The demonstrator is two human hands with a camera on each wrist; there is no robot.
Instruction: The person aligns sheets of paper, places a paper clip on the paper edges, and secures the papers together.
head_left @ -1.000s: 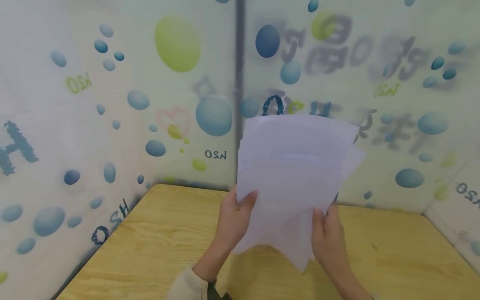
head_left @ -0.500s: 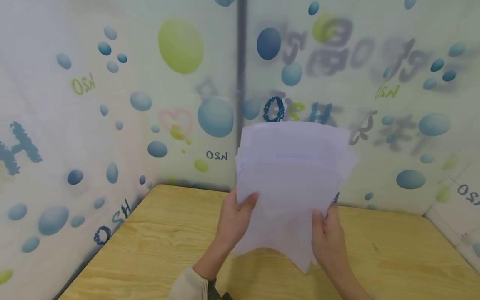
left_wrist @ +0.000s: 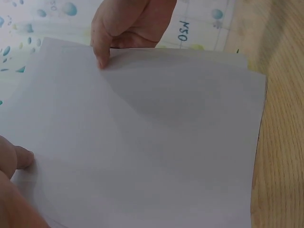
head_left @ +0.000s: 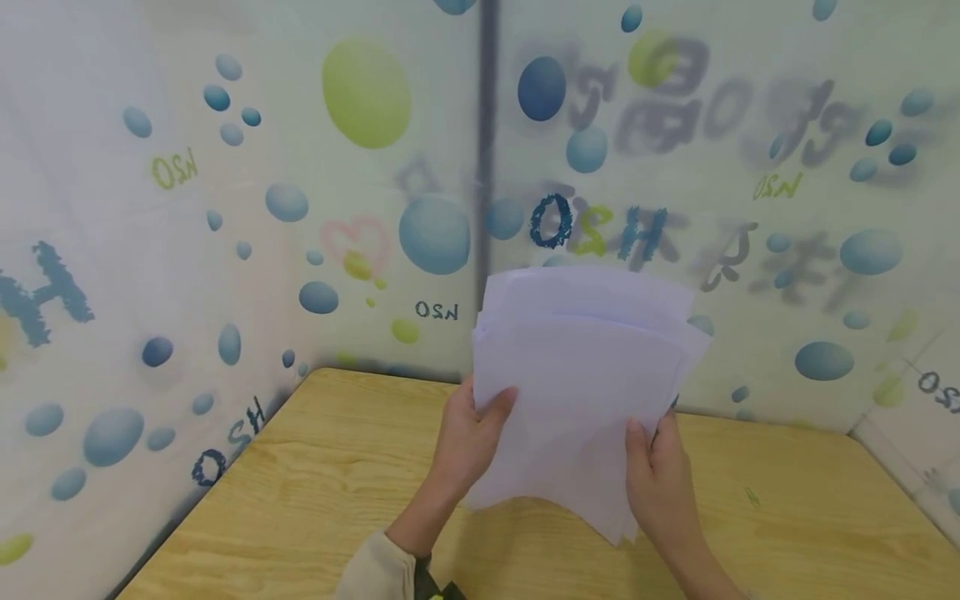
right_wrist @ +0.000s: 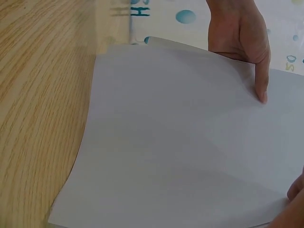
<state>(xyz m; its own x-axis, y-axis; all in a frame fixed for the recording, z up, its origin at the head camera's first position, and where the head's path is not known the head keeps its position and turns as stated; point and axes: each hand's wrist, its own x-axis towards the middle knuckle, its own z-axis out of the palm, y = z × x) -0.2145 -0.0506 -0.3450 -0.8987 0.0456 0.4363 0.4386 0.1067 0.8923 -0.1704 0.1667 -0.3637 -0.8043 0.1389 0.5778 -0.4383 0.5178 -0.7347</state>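
Observation:
A stack of white paper sheets (head_left: 570, 400) is held up over the wooden table, its top edges fanned unevenly and its lower edge bowed. My left hand (head_left: 472, 437) grips the stack's left edge, thumb on the front face and fingers hidden behind. On the opposite edge my right hand (head_left: 663, 483) pinches the sheets the same way. In the left wrist view, the paper (left_wrist: 156, 128) fills most of the frame, the right hand (left_wrist: 133, 23) at its far edge. From the right wrist, the left hand (right_wrist: 242, 38) shows with its thumb pressed on the paper (right_wrist: 175, 133).
The light wooden table (head_left: 315, 483) spreads under both hands. Pale wall panels (head_left: 360, 192) printed with blue and green bubbles and H2O lettering stand behind and to the left, meeting at a dark vertical seam. A small green mark (head_left: 752, 497) lies on the table at right.
The top of the paper stack has come lower, and its fanned sheets sit closer together at the upper right. Both hands keep their grip on the edges. The head view has shifted slightly.

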